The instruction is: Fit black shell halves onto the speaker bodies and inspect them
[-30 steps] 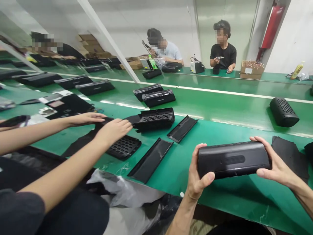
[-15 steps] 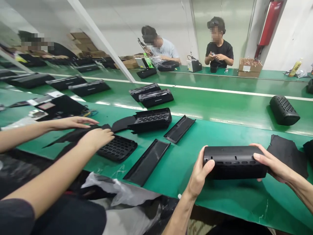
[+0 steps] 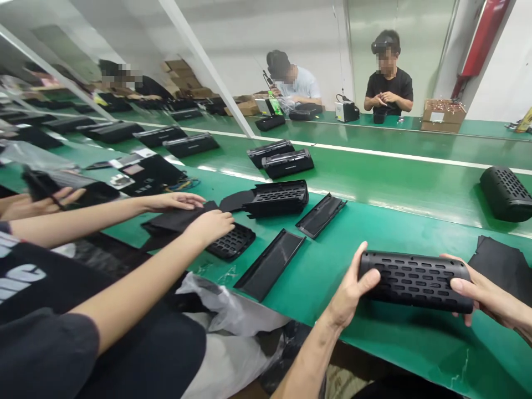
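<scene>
Between my two hands is a black speaker housing [image 3: 418, 281], its slotted grille side turned up toward me. My left hand [image 3: 353, 285] is closed on its left end, thumb on the front. At the opposite end my right hand [image 3: 471, 285] grips it, with the thumb over the slots and some fingers underneath. The housing is held just over the green bench, its long side facing me. Dark sheets of black material [image 3: 501, 266] lie beyond my right hand. To the left of my left hand rests a flat black panel [image 3: 270, 265], and a smaller black panel [image 3: 321, 216] lies behind it.
A co-worker's hands [image 3: 208, 227] work at a black grille part [image 3: 231, 241] on the left. An open slotted housing [image 3: 278, 198] stands near them. Several finished-looking housings sit on the green conveyor [image 3: 374, 177], one slotted housing [image 3: 507, 194] at right. More people sit across.
The speaker housing has turned in my hands, so its slotted grille now shows instead of the smoother side. My view has swung left, shifting the scene rightward.
</scene>
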Motion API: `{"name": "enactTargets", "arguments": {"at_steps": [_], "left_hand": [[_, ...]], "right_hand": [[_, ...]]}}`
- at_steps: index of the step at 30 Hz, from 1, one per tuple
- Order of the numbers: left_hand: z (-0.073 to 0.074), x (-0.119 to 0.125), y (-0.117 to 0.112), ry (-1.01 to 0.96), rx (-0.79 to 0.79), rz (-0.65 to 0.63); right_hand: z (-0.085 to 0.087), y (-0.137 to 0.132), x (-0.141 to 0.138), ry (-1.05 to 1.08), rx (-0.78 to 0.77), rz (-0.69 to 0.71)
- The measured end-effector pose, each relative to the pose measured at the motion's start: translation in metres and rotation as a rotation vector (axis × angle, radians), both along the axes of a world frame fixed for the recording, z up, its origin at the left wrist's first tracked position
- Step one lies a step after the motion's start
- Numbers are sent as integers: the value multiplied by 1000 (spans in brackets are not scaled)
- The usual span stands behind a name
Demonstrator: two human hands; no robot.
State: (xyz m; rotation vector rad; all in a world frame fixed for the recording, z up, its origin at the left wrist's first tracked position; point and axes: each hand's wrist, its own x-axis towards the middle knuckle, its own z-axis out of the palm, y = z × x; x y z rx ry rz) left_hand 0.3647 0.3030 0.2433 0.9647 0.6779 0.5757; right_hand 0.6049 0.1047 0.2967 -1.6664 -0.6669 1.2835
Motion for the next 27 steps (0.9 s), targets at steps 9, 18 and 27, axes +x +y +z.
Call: {"name": "enactTargets", "arguments": {"at_steps": [9,18,27], "left_hand": [[14,-11,-2,7,85,-128],[6,-1,19,-22,169,-5],[-13,10,27,110,307,169]], "right_hand": [[-24,-22,7,-327,1,138],[-28,8,-12,-30,107,-103],[-15,132,74,81,130,-558]]}}
